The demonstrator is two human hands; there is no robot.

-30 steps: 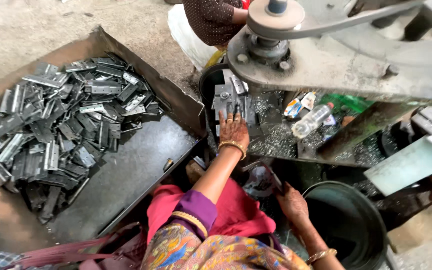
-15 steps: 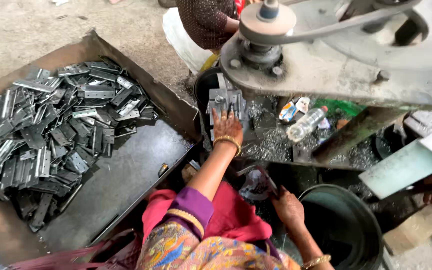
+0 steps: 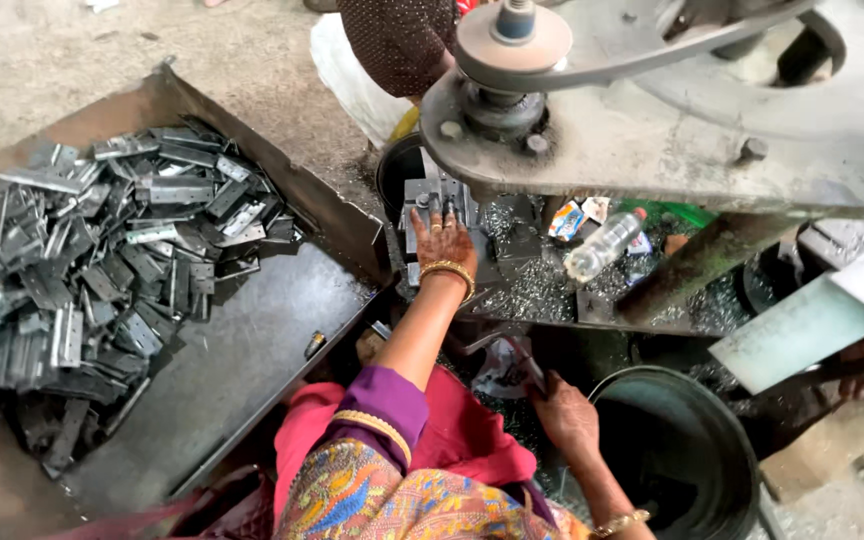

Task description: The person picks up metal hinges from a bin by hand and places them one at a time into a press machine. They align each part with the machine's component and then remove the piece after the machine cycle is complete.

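Sitting under the big grey press arm (image 3: 652, 150), facing the rusty tray (image 3: 252, 350) piled with flat metal hinge plates (image 3: 82, 270). Reaching the left hand (image 3: 442, 240) onto the die block (image 3: 432, 200) under the press head, fingers together, flat on the metal. Resting the right hand (image 3: 564, 415) low beside the dark round tub (image 3: 692, 450), fingers curled loosely, grip unclear.

We see dusty grey concrete floor (image 3: 72, 50) along the top edge, metal swarf beneath, a dark bucket (image 3: 692, 450) lower right, flat daylight
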